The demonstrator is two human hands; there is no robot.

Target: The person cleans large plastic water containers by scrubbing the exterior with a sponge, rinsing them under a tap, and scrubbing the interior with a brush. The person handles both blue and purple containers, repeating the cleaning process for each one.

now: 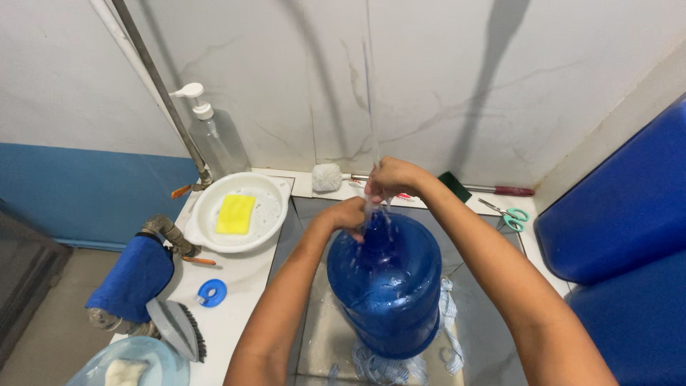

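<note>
Bottle (386, 286): large, translucent blue plastic, round-shouldered, standing upright on a wet tiled basin floor (482, 314), long axis vertical, neck pointing up toward the camera. A white patterned cloth (446, 314) lies bunched under its base. Left hand (346, 214) is curled around the neck on the near side. Right hand (389, 179) is closed in a fist on a thin clear rod (370, 107) that rises straight up from the mouth against the white marbled wall (429, 71). On the white ledge to the left sit a glossy oval white dish (275, 189) holding a yellow rectangular sponge (235, 214), and a clear pump dispenser (214, 136). Green-handled scissors (509, 214) lie right of the bottle.
</note>
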